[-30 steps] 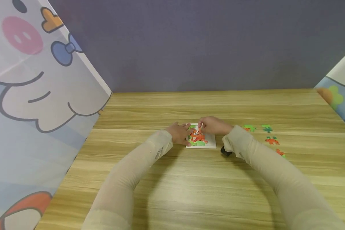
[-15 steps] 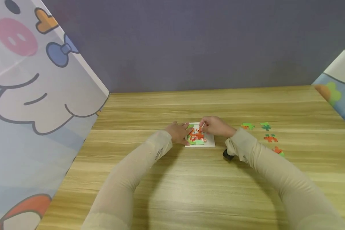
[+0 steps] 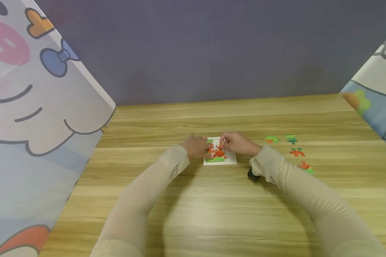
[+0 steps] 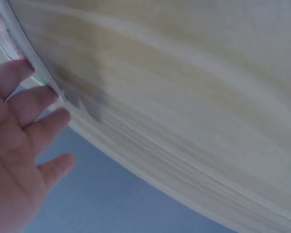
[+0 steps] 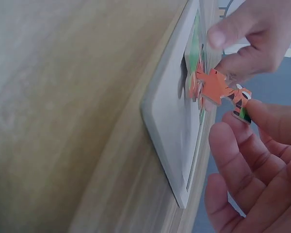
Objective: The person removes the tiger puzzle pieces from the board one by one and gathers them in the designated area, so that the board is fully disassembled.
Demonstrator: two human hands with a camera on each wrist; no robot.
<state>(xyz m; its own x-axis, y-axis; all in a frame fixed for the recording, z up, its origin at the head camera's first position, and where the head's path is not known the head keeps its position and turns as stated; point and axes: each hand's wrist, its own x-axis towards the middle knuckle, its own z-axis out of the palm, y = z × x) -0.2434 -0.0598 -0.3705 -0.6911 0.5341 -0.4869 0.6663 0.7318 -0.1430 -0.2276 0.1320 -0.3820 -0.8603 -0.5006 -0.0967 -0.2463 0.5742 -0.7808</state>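
In the head view, my left hand (image 3: 194, 146) lies over the left edge of a small white puzzle tray (image 3: 232, 159). Its fingers are spread and nearly straight, with the fingertips at the tray's edge in the left wrist view. My right hand (image 3: 239, 143) is over the tray's upper right part. Thumb and fingers of this hand pinch an orange, black and green jigsaw piece (image 5: 241, 104), held tilted above the tray. An orange piece part (image 5: 214, 87) shows beside it; whether they are joined I cannot tell. Orange and green assembled pieces (image 3: 217, 153) fill the tray's left side.
Several loose jigsaw pieces lie to the right on the wooden table (image 3: 206, 210), among them a green one (image 3: 272, 139) and an orange one (image 3: 297, 152). A black object (image 3: 253, 175) sits under the right wrist. A grey panel (image 3: 212, 50) stands behind the table.
The head view has turned a little, so the scene shifts left. My right hand still holds the piece over the tray and has changed its tilt slightly. The left hand stays at the tray's edge.
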